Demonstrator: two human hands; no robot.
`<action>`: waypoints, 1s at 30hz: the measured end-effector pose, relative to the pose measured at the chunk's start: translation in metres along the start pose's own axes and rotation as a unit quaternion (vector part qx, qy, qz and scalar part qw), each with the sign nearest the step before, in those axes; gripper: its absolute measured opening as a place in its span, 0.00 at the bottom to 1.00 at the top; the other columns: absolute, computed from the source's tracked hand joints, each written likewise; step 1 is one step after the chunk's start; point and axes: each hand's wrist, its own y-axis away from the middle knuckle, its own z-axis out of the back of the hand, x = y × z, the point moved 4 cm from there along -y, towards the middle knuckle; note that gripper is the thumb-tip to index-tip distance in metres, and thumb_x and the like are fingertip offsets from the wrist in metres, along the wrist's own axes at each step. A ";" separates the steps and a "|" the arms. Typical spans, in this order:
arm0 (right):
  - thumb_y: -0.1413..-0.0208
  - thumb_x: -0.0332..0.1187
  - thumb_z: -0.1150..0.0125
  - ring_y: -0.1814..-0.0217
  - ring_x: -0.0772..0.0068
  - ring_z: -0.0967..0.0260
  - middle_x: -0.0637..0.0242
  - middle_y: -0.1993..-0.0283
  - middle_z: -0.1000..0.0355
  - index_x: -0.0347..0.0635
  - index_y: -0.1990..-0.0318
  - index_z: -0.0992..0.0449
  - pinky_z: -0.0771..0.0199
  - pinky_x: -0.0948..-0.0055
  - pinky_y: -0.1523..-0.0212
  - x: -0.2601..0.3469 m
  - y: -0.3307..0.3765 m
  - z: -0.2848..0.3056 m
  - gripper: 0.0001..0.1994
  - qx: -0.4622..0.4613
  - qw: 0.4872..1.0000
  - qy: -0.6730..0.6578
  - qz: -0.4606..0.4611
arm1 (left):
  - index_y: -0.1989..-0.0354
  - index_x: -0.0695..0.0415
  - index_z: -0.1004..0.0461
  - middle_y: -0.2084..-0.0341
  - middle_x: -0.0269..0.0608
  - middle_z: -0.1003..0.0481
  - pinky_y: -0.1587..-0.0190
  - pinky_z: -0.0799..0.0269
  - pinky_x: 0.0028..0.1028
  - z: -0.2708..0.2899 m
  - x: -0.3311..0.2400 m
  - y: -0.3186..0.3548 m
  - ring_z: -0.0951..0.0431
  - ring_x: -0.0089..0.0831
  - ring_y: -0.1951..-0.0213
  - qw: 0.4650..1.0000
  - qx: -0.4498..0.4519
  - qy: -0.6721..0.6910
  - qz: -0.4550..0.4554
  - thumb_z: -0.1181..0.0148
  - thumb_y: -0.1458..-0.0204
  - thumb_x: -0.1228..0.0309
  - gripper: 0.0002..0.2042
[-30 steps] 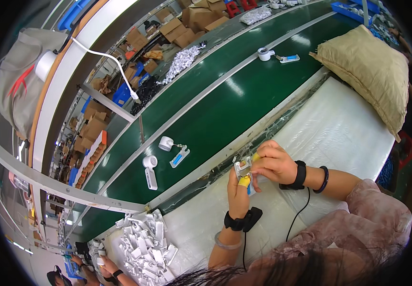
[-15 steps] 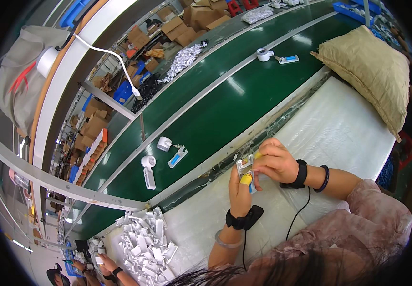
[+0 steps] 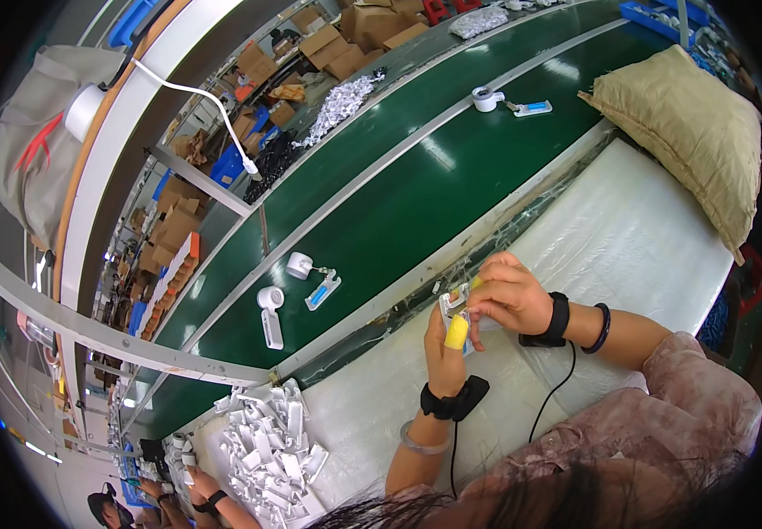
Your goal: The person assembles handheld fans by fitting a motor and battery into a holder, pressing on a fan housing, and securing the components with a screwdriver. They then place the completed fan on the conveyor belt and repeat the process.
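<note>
My left hand [image 3: 444,357] holds a small white plastic casing [image 3: 447,307] upright, its thumb, wrapped in yellow, pressed against the front. A bit of blue shows on the piece below that thumb. My right hand [image 3: 515,301] pinches at the casing's upper right side, with yellow wrapping on a finger too. Its fingertips hide most of what they grip, so I cannot make out any small part between them. Both hands are close together above the plastic-covered table [image 3: 381,388], near its far edge.
White plastic pieces [image 3: 266,450] lie heaped at the table's left. On the green conveyor [image 3: 381,238] rest a white round-headed device [image 3: 271,317], an opened one with a blue part [image 3: 323,289] and another pair of pieces [image 3: 487,99]. A tan sack [image 3: 685,132] lies at right. Another person's hand [image 3: 204,485] works lower left.
My left thumb has shifted slightly over the casing's front, covering more of it. The right hand keeps nearly the same place. The nearer devices on the conveyor appear slightly further left.
</note>
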 end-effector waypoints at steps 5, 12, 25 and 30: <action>0.60 0.26 0.33 0.60 0.60 0.36 0.66 0.66 0.33 0.46 0.68 0.24 0.33 0.64 0.55 0.000 0.001 0.000 0.09 -0.003 1.000 0.000 -0.002 | 0.46 0.62 0.38 0.68 0.40 0.31 0.78 0.29 0.23 0.001 0.008 0.001 0.31 0.23 0.75 1.000 -0.019 0.002 -0.004 0.57 0.39 0.67 0.16; 0.59 0.26 0.33 0.61 0.61 0.36 0.65 0.67 0.33 0.45 0.69 0.24 0.33 0.65 0.56 0.001 0.005 -0.001 0.08 -0.004 1.000 0.002 -0.011 | 0.49 0.62 0.37 0.70 0.40 0.30 0.79 0.31 0.21 0.000 0.007 0.002 0.31 0.22 0.78 0.999 -0.031 -0.038 -0.003 0.57 0.39 0.66 0.15; 0.44 0.35 0.44 0.53 0.64 0.33 0.57 0.52 0.36 0.38 0.46 0.38 0.35 0.66 0.50 -0.041 0.017 -0.019 0.20 0.073 0.947 -0.199 -0.241 | 0.63 0.64 0.29 0.76 0.41 0.27 0.80 0.29 0.26 0.027 0.009 -0.017 0.27 0.27 0.79 0.978 -0.071 0.076 0.180 0.61 0.40 0.50 0.25; 0.46 0.37 0.40 0.51 0.66 0.33 0.58 0.53 0.34 0.37 0.46 0.37 0.32 0.68 0.51 -0.052 0.032 -0.032 0.23 0.131 0.912 -0.220 -0.320 | 0.57 0.59 0.31 0.72 0.39 0.25 0.78 0.27 0.27 0.069 0.014 -0.047 0.26 0.26 0.77 0.977 -0.106 0.086 0.162 0.59 0.42 0.46 0.26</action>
